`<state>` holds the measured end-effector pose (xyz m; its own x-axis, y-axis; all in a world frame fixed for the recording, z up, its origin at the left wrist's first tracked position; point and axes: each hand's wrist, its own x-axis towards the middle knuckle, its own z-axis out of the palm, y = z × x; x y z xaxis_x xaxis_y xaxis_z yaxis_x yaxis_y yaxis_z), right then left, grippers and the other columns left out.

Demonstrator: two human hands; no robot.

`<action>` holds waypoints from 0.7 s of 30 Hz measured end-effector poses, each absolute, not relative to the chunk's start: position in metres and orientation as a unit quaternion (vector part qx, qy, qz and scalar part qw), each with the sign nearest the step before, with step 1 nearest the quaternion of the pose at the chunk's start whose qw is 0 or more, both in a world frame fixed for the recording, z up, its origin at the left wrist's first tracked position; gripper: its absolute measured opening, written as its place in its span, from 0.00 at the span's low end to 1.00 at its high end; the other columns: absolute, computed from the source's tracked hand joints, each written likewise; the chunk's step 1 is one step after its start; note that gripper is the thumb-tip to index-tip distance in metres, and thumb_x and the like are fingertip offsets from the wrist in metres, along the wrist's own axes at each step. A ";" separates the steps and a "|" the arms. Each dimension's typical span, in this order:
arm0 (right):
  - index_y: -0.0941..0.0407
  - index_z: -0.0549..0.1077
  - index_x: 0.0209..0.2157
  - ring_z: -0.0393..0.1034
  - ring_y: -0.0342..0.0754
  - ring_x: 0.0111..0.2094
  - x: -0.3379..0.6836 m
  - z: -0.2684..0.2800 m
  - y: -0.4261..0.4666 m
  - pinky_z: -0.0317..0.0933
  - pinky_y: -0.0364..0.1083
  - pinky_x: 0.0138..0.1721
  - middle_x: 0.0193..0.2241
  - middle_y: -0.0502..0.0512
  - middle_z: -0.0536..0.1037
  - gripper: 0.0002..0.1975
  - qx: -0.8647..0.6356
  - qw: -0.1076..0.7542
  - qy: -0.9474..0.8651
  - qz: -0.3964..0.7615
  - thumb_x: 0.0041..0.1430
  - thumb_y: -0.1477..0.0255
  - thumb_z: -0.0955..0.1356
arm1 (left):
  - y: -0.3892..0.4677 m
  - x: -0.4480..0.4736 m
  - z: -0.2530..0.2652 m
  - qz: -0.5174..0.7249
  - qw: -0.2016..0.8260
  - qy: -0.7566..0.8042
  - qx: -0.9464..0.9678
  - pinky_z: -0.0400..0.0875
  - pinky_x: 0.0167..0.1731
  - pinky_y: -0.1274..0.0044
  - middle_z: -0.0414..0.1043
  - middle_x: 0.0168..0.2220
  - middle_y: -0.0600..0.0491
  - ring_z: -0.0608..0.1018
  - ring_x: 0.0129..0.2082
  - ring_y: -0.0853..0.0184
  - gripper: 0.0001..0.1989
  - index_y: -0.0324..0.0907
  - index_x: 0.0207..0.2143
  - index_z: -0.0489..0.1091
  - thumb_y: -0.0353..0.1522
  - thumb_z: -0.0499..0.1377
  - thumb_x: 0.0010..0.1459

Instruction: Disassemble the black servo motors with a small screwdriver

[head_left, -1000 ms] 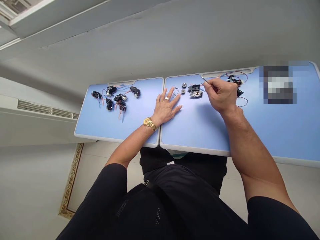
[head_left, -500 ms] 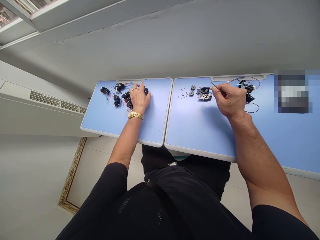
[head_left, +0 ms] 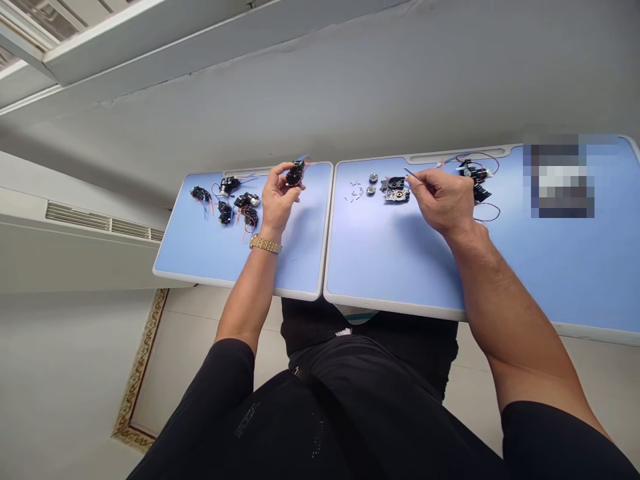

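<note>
My left hand grips a small black wired assembly between thumb and fingers, raised above the left table; blue and red wires stick out of it. My right hand is closed on a thin dark tool like a screwdriver, its handle hidden in the fist. The tool's tip points left, near an opened black casing lying on the right table. Two small round dark parts and several tiny screws lie left of that casing.
Several more black wired assemblies lie on the left table. Others, with wires, rest behind my right hand on the right table. A narrow gap separates the tables. A blurred-out item is at far right; a wall stands behind.
My left hand has picked up one black wired assembly from the group and lifted it off the left table. My right hand still holds the thin tool. The view has shifted slightly.
</note>
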<state>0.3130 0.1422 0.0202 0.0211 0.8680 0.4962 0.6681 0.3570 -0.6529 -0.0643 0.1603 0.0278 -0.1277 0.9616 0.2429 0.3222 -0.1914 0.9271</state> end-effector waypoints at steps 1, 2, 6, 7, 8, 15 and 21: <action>0.51 0.81 0.31 0.61 0.47 0.23 0.313 0.020 0.142 0.57 0.50 0.31 0.19 0.49 0.71 0.12 -0.556 0.448 -0.692 0.106 0.69 0.63 0.70 | 0.158 -0.060 0.032 0.528 0.362 0.514 0.571 0.80 0.36 0.74 0.83 0.52 0.50 0.87 0.46 0.60 0.29 0.53 0.61 0.72 0.30 0.63 0.55; 0.51 0.81 0.31 0.61 0.47 0.23 0.312 0.020 0.142 0.57 0.50 0.31 0.19 0.49 0.71 0.13 -0.557 0.446 -0.693 0.102 0.69 0.63 0.70 | 0.157 -0.055 0.036 0.540 0.406 0.482 0.559 0.79 0.34 0.75 0.83 0.54 0.49 0.87 0.46 0.60 0.29 0.53 0.61 0.72 0.31 0.63 0.56; 0.51 0.80 0.30 0.61 0.47 0.23 0.311 0.020 0.142 0.58 0.50 0.31 0.19 0.49 0.71 0.15 -0.568 0.436 -0.692 0.096 0.70 0.60 0.69 | 0.155 -0.037 0.045 0.539 0.520 0.398 0.530 0.78 0.31 0.78 0.82 0.54 0.50 0.87 0.44 0.63 0.26 0.54 0.61 0.71 0.38 0.67 0.61; 0.51 0.79 0.30 0.61 0.46 0.23 0.311 0.020 0.141 0.58 0.50 0.31 0.19 0.49 0.71 0.16 -0.567 0.436 -0.692 0.100 0.70 0.59 0.69 | 0.156 -0.032 0.044 0.535 0.531 0.383 0.534 0.77 0.30 0.79 0.82 0.53 0.50 0.86 0.43 0.64 0.25 0.54 0.60 0.71 0.41 0.68 0.62; 0.51 0.79 0.30 0.60 0.46 0.23 0.311 0.021 0.141 0.58 0.50 0.31 0.19 0.49 0.70 0.17 -0.563 0.438 -0.692 0.106 0.70 0.58 0.69 | 0.157 -0.027 0.041 0.531 0.534 0.374 0.542 0.76 0.29 0.79 0.82 0.51 0.51 0.86 0.42 0.65 0.24 0.54 0.59 0.71 0.44 0.70 0.63; 0.49 0.79 0.29 0.60 0.46 0.23 0.307 0.031 0.135 0.58 0.49 0.30 0.19 0.48 0.70 0.22 -0.549 0.456 -0.684 0.150 0.70 0.49 0.69 | 0.154 -0.001 0.022 0.428 0.444 0.441 0.652 0.78 0.32 0.72 0.77 0.46 0.49 0.84 0.42 0.60 0.37 0.57 0.67 0.68 0.61 0.69 0.63; 0.49 0.80 0.30 0.62 0.46 0.23 0.305 0.036 0.131 0.59 0.49 0.30 0.20 0.49 0.71 0.21 -0.550 0.453 -0.683 0.160 0.70 0.50 0.69 | 0.130 0.002 0.027 0.398 0.479 0.390 0.679 0.80 0.42 0.70 0.80 0.48 0.48 0.82 0.43 0.63 0.27 0.49 0.59 0.78 0.49 0.73 0.62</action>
